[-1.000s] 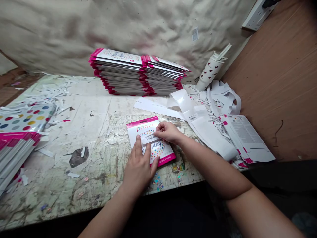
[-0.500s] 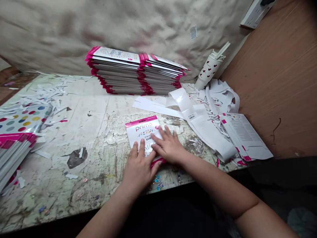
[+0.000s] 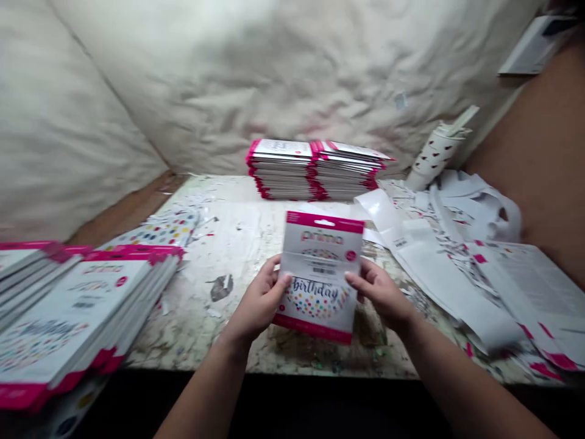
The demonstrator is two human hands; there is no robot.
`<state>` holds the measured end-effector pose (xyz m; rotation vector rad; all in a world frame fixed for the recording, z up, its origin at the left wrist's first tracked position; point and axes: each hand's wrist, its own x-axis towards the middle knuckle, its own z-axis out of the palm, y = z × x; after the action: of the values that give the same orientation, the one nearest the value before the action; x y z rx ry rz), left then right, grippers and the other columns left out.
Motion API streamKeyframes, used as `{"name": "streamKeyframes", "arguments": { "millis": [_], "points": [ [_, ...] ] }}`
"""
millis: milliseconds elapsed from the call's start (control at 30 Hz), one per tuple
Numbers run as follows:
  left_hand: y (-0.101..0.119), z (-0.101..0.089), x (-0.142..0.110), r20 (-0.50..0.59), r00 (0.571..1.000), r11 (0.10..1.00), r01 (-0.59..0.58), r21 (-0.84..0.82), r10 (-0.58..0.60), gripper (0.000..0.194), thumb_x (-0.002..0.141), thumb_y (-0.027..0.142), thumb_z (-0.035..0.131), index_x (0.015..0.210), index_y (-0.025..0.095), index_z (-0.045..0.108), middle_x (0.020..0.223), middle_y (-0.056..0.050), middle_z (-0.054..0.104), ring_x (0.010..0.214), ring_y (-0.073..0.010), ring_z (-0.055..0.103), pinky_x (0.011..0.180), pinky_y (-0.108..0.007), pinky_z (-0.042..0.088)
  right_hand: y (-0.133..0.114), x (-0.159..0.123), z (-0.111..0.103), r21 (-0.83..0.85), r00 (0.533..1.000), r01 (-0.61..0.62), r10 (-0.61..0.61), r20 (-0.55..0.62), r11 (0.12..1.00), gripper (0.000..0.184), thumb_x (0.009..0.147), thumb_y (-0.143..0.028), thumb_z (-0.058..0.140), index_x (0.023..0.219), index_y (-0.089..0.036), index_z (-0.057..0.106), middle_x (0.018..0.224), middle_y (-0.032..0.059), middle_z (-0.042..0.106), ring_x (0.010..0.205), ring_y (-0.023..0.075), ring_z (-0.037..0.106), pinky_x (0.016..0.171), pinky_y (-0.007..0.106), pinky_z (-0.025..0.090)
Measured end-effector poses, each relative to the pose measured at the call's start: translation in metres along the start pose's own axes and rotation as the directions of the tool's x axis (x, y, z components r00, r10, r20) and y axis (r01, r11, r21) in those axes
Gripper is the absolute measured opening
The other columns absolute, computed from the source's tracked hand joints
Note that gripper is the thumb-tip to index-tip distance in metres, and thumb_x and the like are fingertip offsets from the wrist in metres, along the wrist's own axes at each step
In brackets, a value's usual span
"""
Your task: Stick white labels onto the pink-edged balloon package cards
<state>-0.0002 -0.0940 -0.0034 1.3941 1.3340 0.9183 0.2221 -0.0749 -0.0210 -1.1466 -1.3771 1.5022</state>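
Head camera: both hands have just gone from lying spread on the packet (image 3: 315, 300) to picking it up by its edges. The left hand (image 3: 262, 292) pinches it at nine o'clock, thumb on the front and fingers curled behind; the right hand (image 3: 384, 296) grips the opposite edge at three o'clock in the same way. The packet stands in front of the person, tipped up and seemingly off the table (image 3: 237, 238), its printed face toward the camera.

A second ago the right fingers were at the barcode label (image 3: 322, 267); now that label lies across the middle of the front with no fingertip pressing on it. I judge the sticking and smoothing to be finished for this packet, though blur hides whether every edge is flat.

The view has also swung left, bringing more of the packet pile (image 3: 85, 305) into sight at nine o'clock; its top packet seems to carry a similar label. At twelve o'clock the tall stack (image 3: 283, 175) sits by the wall, looking undisturbed. White backing strips (image 3: 439, 280) lie at three o'clock, and a heart-patterned cup (image 3: 432, 160) leans near two.
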Motion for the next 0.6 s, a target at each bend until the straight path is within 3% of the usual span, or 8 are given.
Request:
{"name": "streamKeyframes", "arguments": {
  "millis": [67, 100, 200, 300, 367, 433, 533, 600],
  "points": [
    [0.021, -0.007, -0.008, -0.045, 0.995, 0.971, -0.075, 0.225, 0.087, 0.057, 0.085, 0.044, 0.043, 0.134, 0.015, 0.038, 0.132, -0.017, 0.051, 0.124, -0.032, 0.045, 0.098, -0.05, 0.04, -0.011, 0.004, 0.006, 0.14, 0.992, -0.123, 0.119, 0.039, 0.983, 0.04, 0.072, -0.047, 0.067, 0.095, -0.015, 0.057, 0.067, 0.0031, 0.064, 0.044, 0.0111, 0.052, 0.036, 0.021, 0.036],
    [0.03, -0.006, -0.013, -0.109, 0.98, 0.901, -0.104, 0.42, 0.164, 0.06, 0.084, 0.046, 0.046, 0.135, 0.015, 0.039, 0.139, -0.018, 0.043, 0.13, -0.0338, 0.037, 0.103, -0.052, 0.034, -0.016, 0.007, 0.012, 0.186, 0.987, -0.158, 0.154, 0.036, 0.97, 0.04, 0.07, -0.046, 0.069, 0.091, -0.014, 0.058, 0.061, 0.0016, 0.061, 0.04, 0.0097, 0.048, 0.033, 0.02, 0.031],
    [0.045, 0.01, -0.033, -0.084, 0.915, 0.523, -0.149, 0.84, 0.395, 0.072, 0.08, 0.043, 0.052, 0.141, 0.012, 0.029, 0.15, -0.019, 0.023, 0.137, -0.0378, 0.018, 0.107, -0.058, 0.022, -0.034, 0.015, 0.043, 0.314, 0.989, -0.146, 0.143, 0.033, 0.938, 0.036, 0.069, -0.044, 0.069, 0.084, -0.014, 0.058, 0.055, -0.0008, 0.056, 0.037, 0.0084, 0.044, 0.034, 0.02, 0.031],
    [0.044, 0.01, -0.052, 0.026, 0.897, 0.248, -0.149, 0.957, 0.442, 0.069, 0.081, 0.014, 0.041, 0.145, 0.011, 0.016, 0.15, -0.017, 0.023, 0.137, -0.036, 0.018, 0.106, -0.055, 0.029, -0.052, 0.019, 0.075, 0.375, 0.986, -0.083, 0.022, 0.165, 0.923, 0.032, 0.074, -0.044, 0.064, 0.086, -0.015, 0.06, 0.061, 0.001, 0.06, 0.046, 0.0103, 0.05, 0.041, 0.022, 0.036],
    [0.039, -0.015, -0.064, -0.033, 0.888, 0.159, -0.046, 0.986, 0.46, 0.072, 0.077, 0.001, 0.031, 0.146, 0.01, 0.012, 0.15, -0.016, 0.023, 0.137, -0.0309, 0.022, 0.107, -0.047, 0.032, -0.06, 0.021, 0.085, 0.364, 0.956, -0.044, -0.066, 0.285, 0.93, 0.036, 0.079, -0.047, 0.057, 0.101, -0.017, 0.06, 0.074, 0.0047, 0.066, 0.061, 0.0144, 0.059, 0.052, 0.025, 0.042],
    [0.032, -0.057, -0.077, -0.133, 0.877, 0.108, 0.094, 0.99, 0.461, 0.071, 0.076, -0.002, 0.026, 0.145, 0.009, 0.013, 0.15, -0.016, 0.024, 0.137, -0.0279, 0.025, 0.108, -0.044, 0.031, -0.058, 0.025, 0.086, 0.309, 0.93, -0.015, -0.1, 0.353, 0.951, 0.043, 0.084, -0.048, 0.05, 0.115, -0.019, 0.055, 0.085, 0.0074, 0.069, 0.072, 0.0162, 0.061, 0.063, 0.027, 0.044],
    [0.019, -0.13, -0.092, -0.328, 0.86, 0.061, 0.332, 0.941, 0.392, 0.062, 0.08, 0.003, 0.027, 0.141, 0.001, 0.023, 0.145, -0.025, 0.031, 0.132, -0.0354, 0.033, 0.103, -0.053, 0.034, -0.037, 0.032, 0.078, 0.148, 0.939, 0.005, -0.056, 0.34, 0.989, 0.041, 0.086, -0.048, 0.047, 0.11, -0.017, 0.058, 0.084, 0.0076, 0.069, 0.071, 0.0147, 0.06, 0.065, 0.027, 0.043],
    [0.006, -0.17, -0.097, -0.423, 0.843, 0.101, 0.414, 0.905, 0.332, 0.056, 0.083, 0.009, 0.029, 0.138, 0.002, 0.032, 0.139, -0.027, 0.04, 0.123, -0.0405, 0.043, 0.094, -0.058, 0.041, -0.017, 0.037, 0.072, 0.042, 0.941, 0.008, -0.022, 0.338, 0.999, 0.038, 0.086, -0.048, 0.049, 0.102, -0.015, 0.061, 0.081, 0.0068, 0.068, 0.069, 0.0143, 0.058, 0.066, 0.028, 0.043]
  ]
}}
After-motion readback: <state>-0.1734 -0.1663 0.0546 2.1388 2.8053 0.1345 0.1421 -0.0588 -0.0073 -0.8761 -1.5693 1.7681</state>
